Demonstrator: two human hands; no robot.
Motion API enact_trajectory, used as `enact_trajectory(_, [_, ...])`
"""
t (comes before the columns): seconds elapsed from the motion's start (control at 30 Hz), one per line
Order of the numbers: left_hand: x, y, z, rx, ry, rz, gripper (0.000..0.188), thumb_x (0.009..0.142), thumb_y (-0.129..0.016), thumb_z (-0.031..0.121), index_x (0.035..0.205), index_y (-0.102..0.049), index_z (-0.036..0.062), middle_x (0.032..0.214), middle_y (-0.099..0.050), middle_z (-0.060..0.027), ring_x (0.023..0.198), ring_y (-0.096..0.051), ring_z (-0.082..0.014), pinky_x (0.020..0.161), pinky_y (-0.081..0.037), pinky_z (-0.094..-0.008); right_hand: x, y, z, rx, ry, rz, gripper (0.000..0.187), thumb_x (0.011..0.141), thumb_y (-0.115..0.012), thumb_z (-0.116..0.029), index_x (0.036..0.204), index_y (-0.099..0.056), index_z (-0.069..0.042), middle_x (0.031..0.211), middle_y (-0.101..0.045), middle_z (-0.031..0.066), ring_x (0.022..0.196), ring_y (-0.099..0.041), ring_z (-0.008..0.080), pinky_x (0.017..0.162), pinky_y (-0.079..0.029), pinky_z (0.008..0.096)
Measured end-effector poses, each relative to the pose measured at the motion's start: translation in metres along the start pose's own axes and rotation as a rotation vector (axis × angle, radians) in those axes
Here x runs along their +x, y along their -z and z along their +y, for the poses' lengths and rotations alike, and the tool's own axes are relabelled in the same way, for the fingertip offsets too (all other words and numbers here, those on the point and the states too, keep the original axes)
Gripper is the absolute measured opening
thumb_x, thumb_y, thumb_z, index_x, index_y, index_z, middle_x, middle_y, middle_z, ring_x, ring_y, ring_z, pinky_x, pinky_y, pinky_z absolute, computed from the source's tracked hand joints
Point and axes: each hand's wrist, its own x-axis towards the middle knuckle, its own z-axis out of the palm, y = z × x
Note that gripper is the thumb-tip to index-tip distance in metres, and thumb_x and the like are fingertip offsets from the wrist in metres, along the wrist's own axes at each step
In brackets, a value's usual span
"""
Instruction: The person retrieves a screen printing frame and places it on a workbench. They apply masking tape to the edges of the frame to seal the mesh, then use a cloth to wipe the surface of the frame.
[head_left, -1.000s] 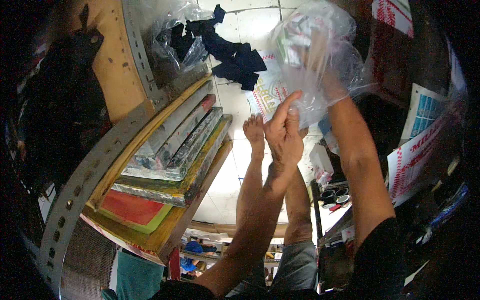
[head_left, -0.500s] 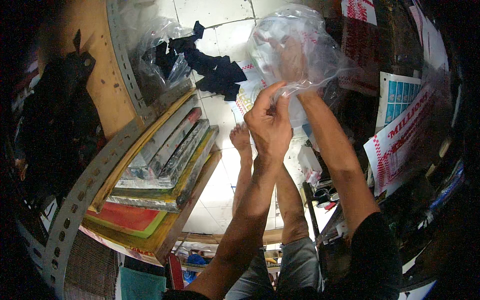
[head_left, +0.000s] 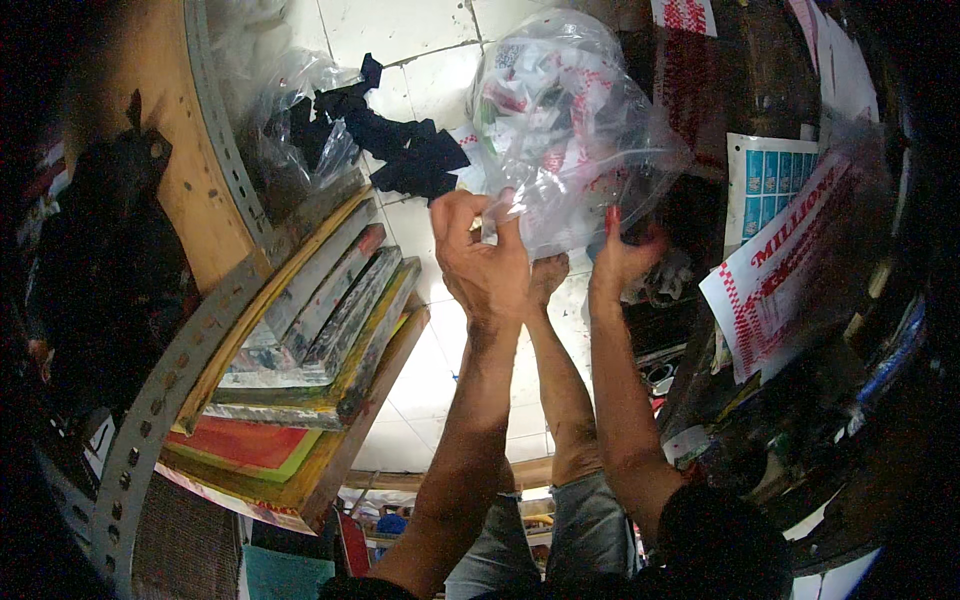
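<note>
A clear plastic bag [head_left: 560, 130] full of crumpled white paper with red print stands on the floor in front of me. My left hand [head_left: 485, 250] pinches the bag's near edge between thumb and fingers. Beside the bag's near right side is my right hand [head_left: 625, 262], its thumb pointing up against the plastic and its fingers spread away to the right. Part of those fingers is dim and blurred. Left of the bag lie dark cloth scraps [head_left: 405, 145], partly in another clear plastic bag [head_left: 310, 125].
On the left, a stack of printing frames [head_left: 310, 350] leans by a perforated metal rail [head_left: 150, 400]. Printed white sheets [head_left: 775, 270] hang at the right. My bare foot [head_left: 547, 278] rests on the white tiled floor [head_left: 420, 390] below the bag.
My right hand has come out of the plastic bag and back to its near right side. My left hand has moved slightly left and down, still on the bag's edge.
</note>
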Motion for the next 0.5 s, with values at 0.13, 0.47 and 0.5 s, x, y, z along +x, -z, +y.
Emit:
enact_trajectory(0.13, [0.010,0.007,-0.010,-0.142,0.040,-0.150,0.012,0.082,-0.067,0.005,0.093,-0.065,-0.0002,0.114,-0.058,-0.0137,0.100,-0.058,-0.0258,0.084,-0.048,-0.0335,0.008,-0.003,0.019,0.726,-0.749,-0.409,0.027,0.082,-0.074,-0.012,0.106,-0.064,-0.008,0.106,-0.064,0.0040,0.098,-0.058,0.0196,0.085,-0.047,0.0345])
enact_trajectory(0.47, [-0.020,-0.022,-0.018,-0.325,0.040,-0.493,0.039,0.093,-0.060,0.020,0.125,-0.057,-0.0023,0.128,-0.056,-0.0136,0.112,-0.055,-0.0221,0.098,-0.042,-0.0316,0.068,-0.021,-0.156,0.737,-0.144,-0.105,0.023,0.093,-0.057,-0.004,0.114,-0.063,0.001,0.110,-0.065,0.0121,0.098,-0.063,0.0234,0.087,-0.050,0.0324])
enact_trajectory(0.5, [-0.022,-0.025,-0.013,-0.324,0.023,-0.550,0.038,0.094,-0.059,0.021,0.124,-0.058,-0.0016,0.128,-0.056,-0.0157,0.115,-0.054,-0.0250,0.099,-0.040,-0.0337,0.073,-0.019,-0.157,0.736,-0.213,-0.119,0.024,0.094,-0.055,-0.006,0.115,-0.062,0.002,0.112,-0.065,0.0132,0.100,-0.063,0.0241,0.089,-0.049,0.0329])
